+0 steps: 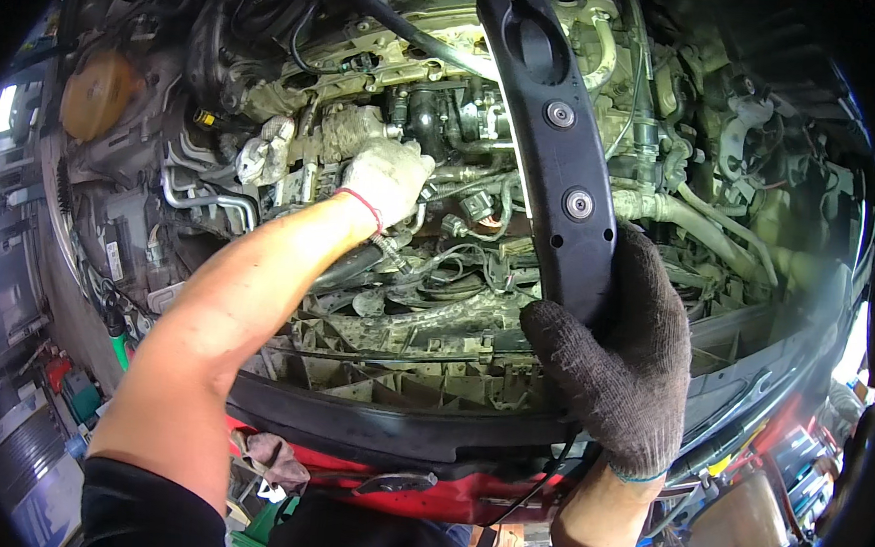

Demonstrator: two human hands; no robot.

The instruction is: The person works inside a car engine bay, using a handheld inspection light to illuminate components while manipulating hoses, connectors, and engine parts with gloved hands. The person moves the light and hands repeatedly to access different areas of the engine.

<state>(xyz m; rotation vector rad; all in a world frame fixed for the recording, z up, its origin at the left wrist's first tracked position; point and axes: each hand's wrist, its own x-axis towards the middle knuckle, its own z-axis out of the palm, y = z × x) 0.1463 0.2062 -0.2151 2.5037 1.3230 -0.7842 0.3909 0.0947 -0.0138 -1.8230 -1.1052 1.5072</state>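
My right hand [618, 355], in a dark grey knit glove, grips the lower end of a long black work light [565, 156]. Two round metal discs and a recessed oval show on the light's back, while its bright side faces the engine. My left hand [388, 178], in a pale glove with a red cuff edge, reaches into the middle of the engine bay. Its fingers are curled in among the engine parts, and whatever they hold is hidden. Beside it lie a pale, dusty metal part [351, 133] and a black hose [427, 122].
Pipes, hoses and wiring [458, 265] crowd the engine bay. An orange-brown round container [100, 94] sits at the far left. In front runs the red bumper [345, 473], with a crumpled cloth [274, 459] on it. A thin black cord [546, 471] hangs below my right hand.
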